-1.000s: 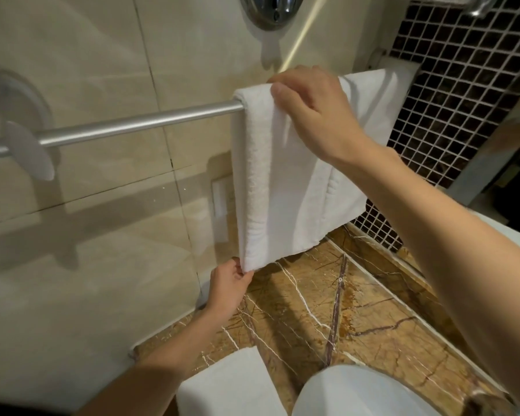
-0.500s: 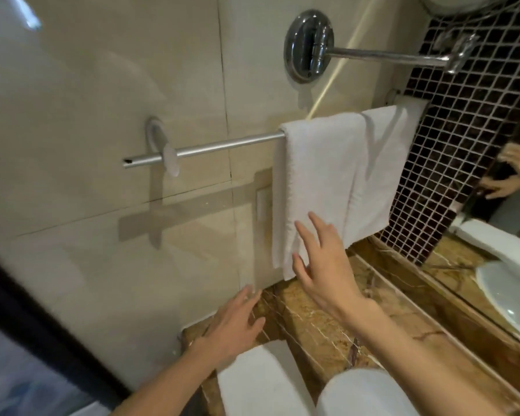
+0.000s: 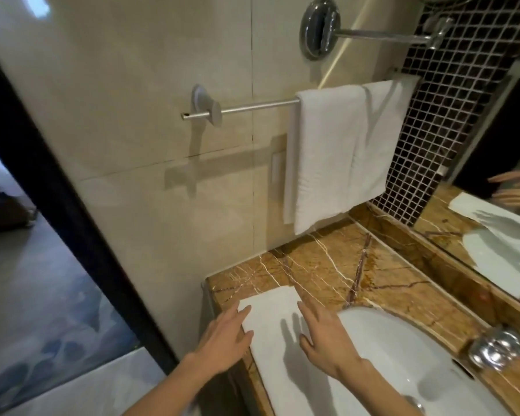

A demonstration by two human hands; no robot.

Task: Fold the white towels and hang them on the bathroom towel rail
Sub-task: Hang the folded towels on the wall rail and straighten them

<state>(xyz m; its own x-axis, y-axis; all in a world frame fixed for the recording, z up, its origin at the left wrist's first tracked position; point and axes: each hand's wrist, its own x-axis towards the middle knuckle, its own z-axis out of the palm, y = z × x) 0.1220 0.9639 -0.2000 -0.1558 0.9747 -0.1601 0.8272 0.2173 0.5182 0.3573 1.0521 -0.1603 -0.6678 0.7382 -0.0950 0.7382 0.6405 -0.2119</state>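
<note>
Both hands are hovering spread and empty over the folded towel point(image 3: 275, 331) lying on the counter point(image 3: 327, 265), left hand point(image 3: 222, 340) at its left edge, right hand point(image 3: 324, 340) at its right; its long axis is running away toward the rail point(image 3: 252, 106), where two towels point(image 3: 339, 151) are already hanging

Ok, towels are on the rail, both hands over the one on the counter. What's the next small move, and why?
Probably close both hands on the folded towel and lift it. The left hand and right hand are open at its edges, gripping nothing, and the rail has bare bar left of the hung towels.
</note>
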